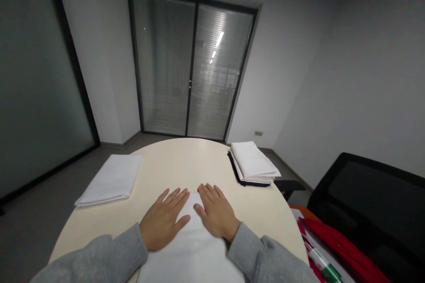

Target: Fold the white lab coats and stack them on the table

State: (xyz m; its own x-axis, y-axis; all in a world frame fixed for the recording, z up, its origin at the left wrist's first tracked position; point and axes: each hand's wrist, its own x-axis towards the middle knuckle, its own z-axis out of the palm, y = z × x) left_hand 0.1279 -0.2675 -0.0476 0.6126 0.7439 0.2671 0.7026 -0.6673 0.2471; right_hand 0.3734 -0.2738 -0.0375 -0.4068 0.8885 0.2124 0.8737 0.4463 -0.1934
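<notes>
A white cloth point(192, 256) lies flat on the table in front of me, its near end running out of the bottom of the view. My left hand point(166, 219) rests palm down on the cloth's far left part, fingers stretched out and thumb apart. Palm down on the far right part is my right hand point(215, 210), its fingers straight and close together with the thumb out to the side. Neither hand grips anything. The cloth's far edge is partly hidden under the hands.
On the round cream table point(179, 159), a folded white cloth point(111, 179) lies at the left. A stack of folded white cloths point(254, 161) with a dark one beneath sits at the right. Beside the table stands a black chair point(372, 203) with red items point(341, 243) near it.
</notes>
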